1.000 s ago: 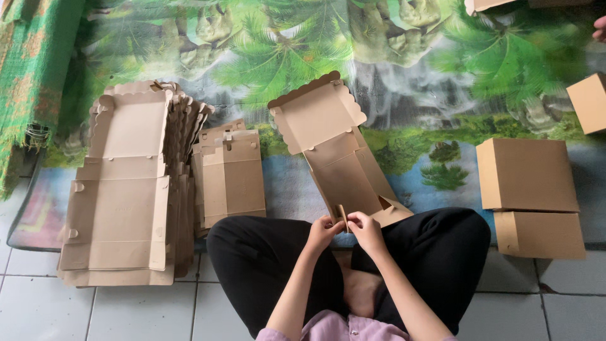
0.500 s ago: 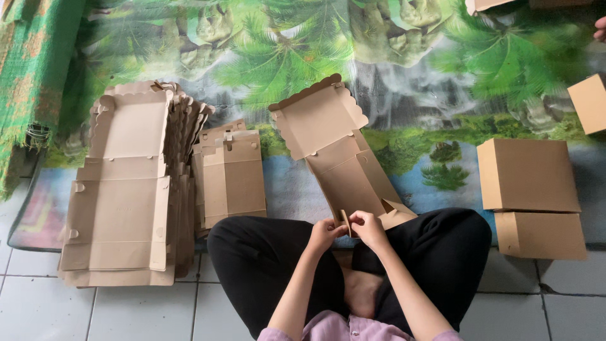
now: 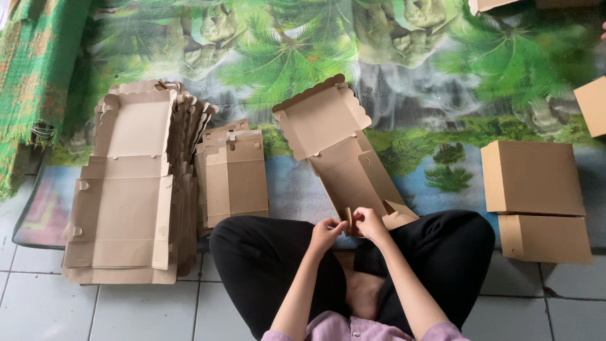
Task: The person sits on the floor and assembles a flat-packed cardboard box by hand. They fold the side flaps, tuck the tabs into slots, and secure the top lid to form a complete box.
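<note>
Left hand (image 3: 327, 230) and right hand (image 3: 368, 222) both pinch narrow flap of unfolded cardboard box (image 3: 338, 151), lying mid-mat at near edge of printed mat (image 3: 404, 95), against crossed legs. Open mat beyond box. Left: two flat-blank stacks (image 3: 129, 189). Right edge: two folded boxes (image 3: 533, 180).

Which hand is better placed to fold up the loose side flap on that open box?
Probably the right hand: it sits nearest the raised side flap of the open box. The left hand pinches the near flap on the other side.
</note>
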